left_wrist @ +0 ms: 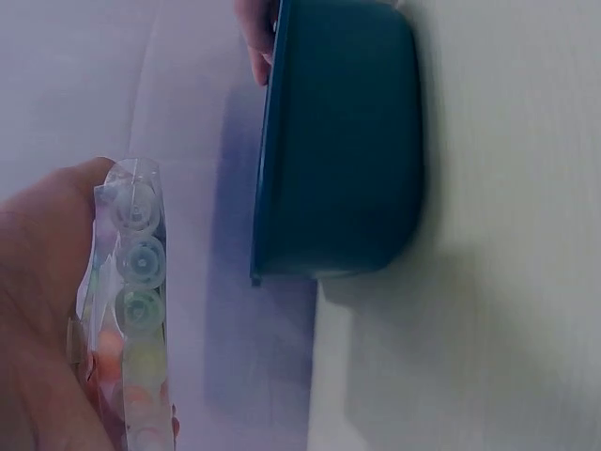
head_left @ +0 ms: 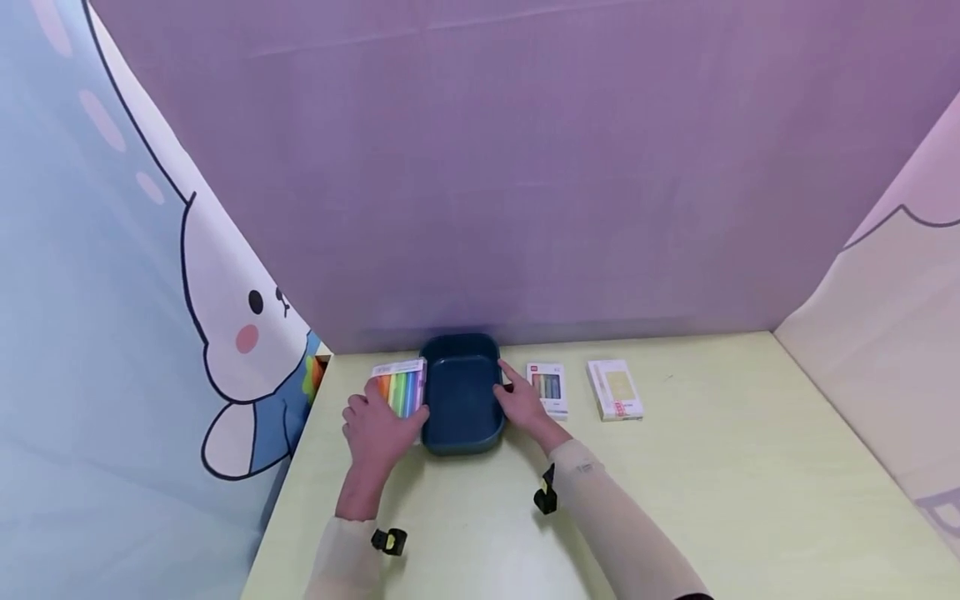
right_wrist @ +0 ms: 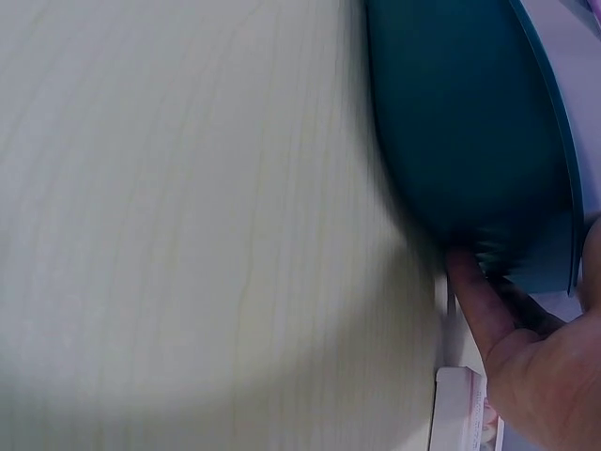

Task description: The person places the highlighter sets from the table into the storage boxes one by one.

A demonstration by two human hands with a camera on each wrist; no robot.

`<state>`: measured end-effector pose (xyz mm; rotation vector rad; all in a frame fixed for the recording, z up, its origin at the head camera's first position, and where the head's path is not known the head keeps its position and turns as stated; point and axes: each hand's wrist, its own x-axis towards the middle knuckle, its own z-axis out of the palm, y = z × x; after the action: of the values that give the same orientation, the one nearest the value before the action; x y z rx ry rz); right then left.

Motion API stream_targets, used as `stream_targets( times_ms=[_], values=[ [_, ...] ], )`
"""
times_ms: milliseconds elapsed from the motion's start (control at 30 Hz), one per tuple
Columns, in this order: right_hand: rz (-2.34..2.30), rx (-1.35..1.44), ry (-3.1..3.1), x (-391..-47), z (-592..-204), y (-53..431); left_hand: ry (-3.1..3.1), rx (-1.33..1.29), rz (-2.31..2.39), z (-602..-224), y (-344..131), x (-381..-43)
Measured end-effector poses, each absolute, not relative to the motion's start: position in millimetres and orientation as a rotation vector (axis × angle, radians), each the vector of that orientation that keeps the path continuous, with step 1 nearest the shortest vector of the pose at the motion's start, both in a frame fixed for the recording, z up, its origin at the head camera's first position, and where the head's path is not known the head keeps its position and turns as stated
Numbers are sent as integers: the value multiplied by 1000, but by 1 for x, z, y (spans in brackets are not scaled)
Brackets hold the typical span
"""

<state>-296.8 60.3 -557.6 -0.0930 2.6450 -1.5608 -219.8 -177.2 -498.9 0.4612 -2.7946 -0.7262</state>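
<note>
My left hand grips a clear pack of coloured markers by its sides, just left of a dark blue plastic bin. The left wrist view shows the pack end-on, its round marker ends in a row, held up above table level beside the bin's wall. On the bin's right side, my right hand holds the wall near the rim. From the right wrist, that hand's fingers lie against the outer wall, low down, with the thumb up by the rim.
Right of the bin lie a white box with a coloured-stick picture and a white box with a yellow panel. All rest on a pale wooden table. A purple cloth hangs behind, and printed cloths stand at both sides.
</note>
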Motion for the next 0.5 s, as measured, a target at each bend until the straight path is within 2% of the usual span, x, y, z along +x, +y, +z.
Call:
stream_targets(
  times_ms=[500],
  values=[
    [-1556, -141, 2651, -298, -556, 64, -2767, 440, -683, -477, -148, -234]
  ],
)
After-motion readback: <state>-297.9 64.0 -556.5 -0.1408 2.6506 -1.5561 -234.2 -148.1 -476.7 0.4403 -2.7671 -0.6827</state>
